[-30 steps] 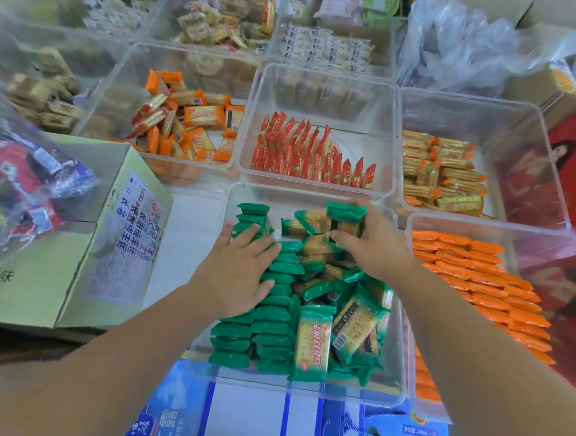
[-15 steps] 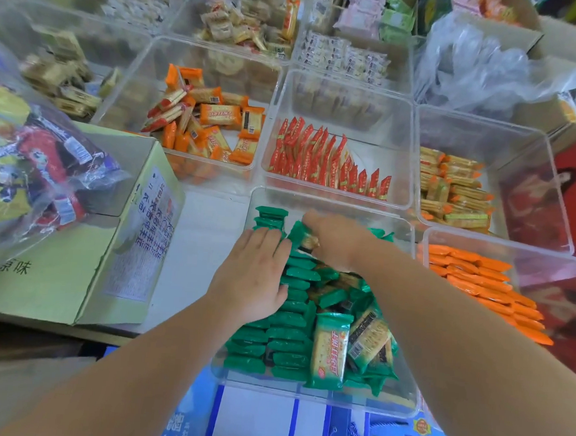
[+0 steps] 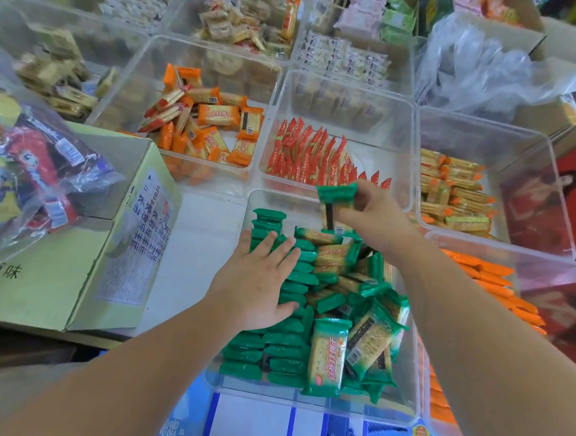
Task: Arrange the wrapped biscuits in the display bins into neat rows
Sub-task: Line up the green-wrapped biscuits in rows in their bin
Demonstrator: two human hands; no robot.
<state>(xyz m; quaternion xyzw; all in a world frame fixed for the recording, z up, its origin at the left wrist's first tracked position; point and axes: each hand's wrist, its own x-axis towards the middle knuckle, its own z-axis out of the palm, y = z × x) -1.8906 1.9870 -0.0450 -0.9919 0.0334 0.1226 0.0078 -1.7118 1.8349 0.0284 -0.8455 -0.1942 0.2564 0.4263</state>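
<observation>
A clear plastic bin (image 3: 315, 410) in front of me holds green-wrapped biscuits. Two neat rows of them (image 3: 264, 354) run along its left side, and a loose pile (image 3: 368, 310) fills the right side. My left hand (image 3: 259, 283) lies flat, fingers spread, on top of the neat rows. My right hand (image 3: 374, 216) is raised over the far end of the bin and pinches one green biscuit packet (image 3: 334, 204) upright between thumb and fingers.
Other clear bins surround it: red packets (image 3: 310, 158) behind, orange-wrapped ones (image 3: 211, 125) at back left, yellow-orange ones (image 3: 456, 194) at back right, orange rows (image 3: 498, 284) at right. A green cardboard box (image 3: 74, 265) with a snack bag (image 3: 23, 168) stands at left.
My right hand has lifted out of the pile, up and to the right, with one green packet in its fingers. My left hand stays pressed on the rows.
</observation>
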